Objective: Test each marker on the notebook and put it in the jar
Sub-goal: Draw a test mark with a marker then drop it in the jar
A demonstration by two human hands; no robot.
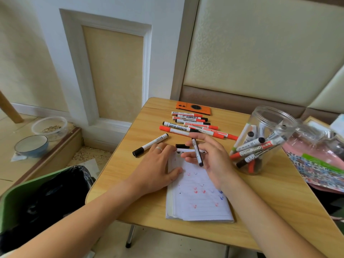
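- Right hand [208,157]: fingers loosely curled around a slim black-and-white marker [197,152], which stands tilted, tip down, above the top of the notebook [199,192].
- Left hand [156,166]: fingers straight and pressed flat on the notebook's left edge; a plain ring on one finger.
- Notebook: lined white paper under both hands, dotted with red, blue and black test marks.
- Loose black cap [182,146]: on the wood-grain table [130,183], just beyond the left fingertips.
- Capped black marker [149,145]: lying beyond the left hand.
- Row of whiteboard markers [193,125]: red and black, beyond both hands.
- Clear plastic jar [264,140]: round, open-topped, right of the right hand, holding several markers.
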